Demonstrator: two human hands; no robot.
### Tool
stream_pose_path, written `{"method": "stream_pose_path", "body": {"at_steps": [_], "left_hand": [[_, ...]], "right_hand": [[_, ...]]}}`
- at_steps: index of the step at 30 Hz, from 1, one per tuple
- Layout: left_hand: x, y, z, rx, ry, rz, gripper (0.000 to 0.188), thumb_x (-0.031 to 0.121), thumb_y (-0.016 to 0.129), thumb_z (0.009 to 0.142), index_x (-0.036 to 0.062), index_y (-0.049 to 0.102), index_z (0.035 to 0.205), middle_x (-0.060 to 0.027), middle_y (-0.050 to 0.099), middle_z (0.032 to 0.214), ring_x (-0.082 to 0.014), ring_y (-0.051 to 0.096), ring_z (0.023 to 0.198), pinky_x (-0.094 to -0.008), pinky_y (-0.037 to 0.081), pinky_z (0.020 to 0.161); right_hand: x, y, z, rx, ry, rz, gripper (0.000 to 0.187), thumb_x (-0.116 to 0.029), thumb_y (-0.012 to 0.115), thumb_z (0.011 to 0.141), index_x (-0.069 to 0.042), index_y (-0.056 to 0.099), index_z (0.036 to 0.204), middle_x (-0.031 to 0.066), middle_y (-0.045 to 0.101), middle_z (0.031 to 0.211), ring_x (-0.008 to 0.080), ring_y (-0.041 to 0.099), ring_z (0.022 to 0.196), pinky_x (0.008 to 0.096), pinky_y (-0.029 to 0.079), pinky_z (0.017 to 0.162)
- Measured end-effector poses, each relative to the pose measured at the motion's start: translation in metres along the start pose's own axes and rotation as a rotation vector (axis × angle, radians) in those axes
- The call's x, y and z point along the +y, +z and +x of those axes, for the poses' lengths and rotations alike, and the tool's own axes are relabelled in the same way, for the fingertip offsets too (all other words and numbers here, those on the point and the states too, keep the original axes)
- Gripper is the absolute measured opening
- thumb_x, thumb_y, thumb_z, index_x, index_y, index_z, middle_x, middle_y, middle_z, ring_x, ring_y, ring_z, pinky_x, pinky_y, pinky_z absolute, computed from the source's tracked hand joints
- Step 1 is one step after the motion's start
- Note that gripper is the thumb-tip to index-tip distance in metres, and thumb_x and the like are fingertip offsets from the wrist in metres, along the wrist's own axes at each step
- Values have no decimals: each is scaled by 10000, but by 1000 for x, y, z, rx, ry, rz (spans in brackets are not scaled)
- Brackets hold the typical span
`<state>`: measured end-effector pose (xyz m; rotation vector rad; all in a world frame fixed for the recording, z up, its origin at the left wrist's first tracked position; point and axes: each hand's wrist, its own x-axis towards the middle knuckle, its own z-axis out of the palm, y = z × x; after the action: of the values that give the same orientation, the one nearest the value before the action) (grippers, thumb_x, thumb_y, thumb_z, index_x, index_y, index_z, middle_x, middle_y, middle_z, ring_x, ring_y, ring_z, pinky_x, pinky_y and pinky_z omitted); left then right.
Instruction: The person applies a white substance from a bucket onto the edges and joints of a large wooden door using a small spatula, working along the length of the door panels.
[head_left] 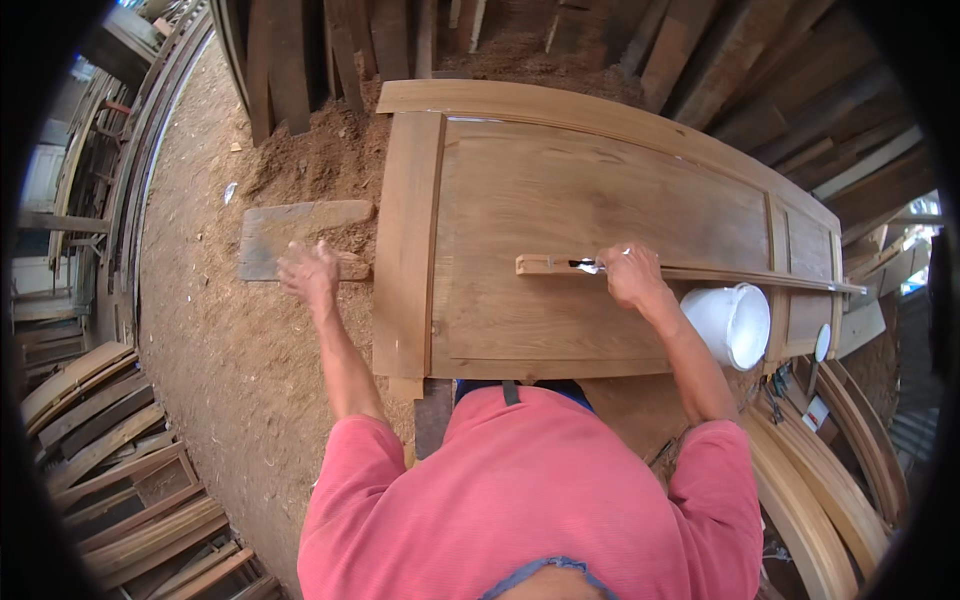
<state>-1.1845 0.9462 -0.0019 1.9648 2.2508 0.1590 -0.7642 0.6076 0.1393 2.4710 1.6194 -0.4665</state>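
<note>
A panelled wooden door (600, 190) lies flat in front of me, with white smears along some of its joints. Across it runs a long narrow wooden strip (735, 276). My right hand (632, 275) is closed over the strip near its left end, gripping what looks like a small brush (583, 266) with a dark tip and some white on it. To the left of the door, my left hand (310, 272) hangs with fingers spread, holding nothing, by the edge of a worn board (300, 225). Whether it touches the board I cannot tell.
A white bucket (748, 328) stands on the door's near right part, with a small white disc (823, 342) beyond it. Sawdust covers the ground (220, 340). Stacked timber (130, 440) lies at left, long planks (800, 480) at near right, more boards (700, 50) behind the door.
</note>
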Motion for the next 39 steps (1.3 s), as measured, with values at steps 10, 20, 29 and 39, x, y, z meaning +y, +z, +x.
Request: {"method": "stream_pose_path", "body": {"at_steps": [10,20,29,39], "left_hand": [[-36,26,-54,-107,226,225,641,542,413,1010,158,464,1521,-311,160,1632,-488,145,1509,-601,85,1210],[-14,-22,-96,-200,297,245,570,536,414,1012,150,606,1386,-275,194,1637,-482,187,1490,-631,105,1194],[134,8,-184,-203,1025,-367,754,372,659,925,124,327,1555,-267,390,1526,-503,360,1359,-626,240,1145],[212,56,-242,-777,914,-603,805,238,792,818,48,403,1498,-207,638,1252,-382,611,1127,-462,482,986]], "right_hand": [[17,-14,-12,-19,20,33,237,-29,653,739,-120,747,937,153,721,898,385,682,918,485,534,743],[45,-43,-89,284,99,252,163,-101,619,881,-90,723,1006,144,727,972,375,674,950,465,514,853],[143,-46,-230,733,678,820,247,-75,617,914,17,700,1128,61,690,873,109,597,708,282,503,666],[251,72,-226,339,1165,348,278,-205,602,892,-148,747,1123,204,696,1188,413,657,1109,483,511,972]]}}
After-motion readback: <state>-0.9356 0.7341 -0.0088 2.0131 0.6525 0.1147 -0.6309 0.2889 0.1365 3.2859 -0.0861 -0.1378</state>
